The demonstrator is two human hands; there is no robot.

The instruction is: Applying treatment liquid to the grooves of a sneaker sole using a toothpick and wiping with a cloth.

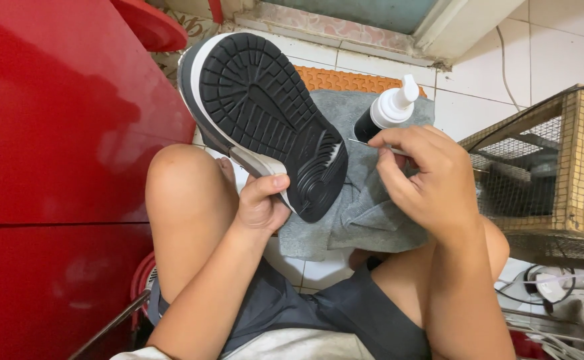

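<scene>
The sneaker (265,120) is held up over the person's bare left knee with its black rubber sole turned toward the camera, toe end pointing up toward the top left and heel end down toward the middle of the view; a white midsole and a dark upper show along its left edge. The left hand (262,203) is closed on the sneaker at the heel end, thumb pressed across the edge of the sole and the fingers hidden behind the shoe. The right hand (425,177) is pinched shut on a thin pale pick (368,144), held between thumb and fingertips, and its fine tip reaches to just beside the right edge of the sole near the heel; whether the tip touches the tread cannot be told. Under both hands a grey cloth (365,213) lies spread on the white tiled floor (552,53), partly rumpled between the knees. On the far part of the cloth, just behind the right hand, stands a dark bottle with a white pump top (390,109). An orange mat (345,81) shows beyond the cloth at the foot of a doorway. A red cabinet (52,147) fills the left side, and a wire-mesh cage with a yellowish frame (558,173) sits to the right, with cables on the floor near it
</scene>
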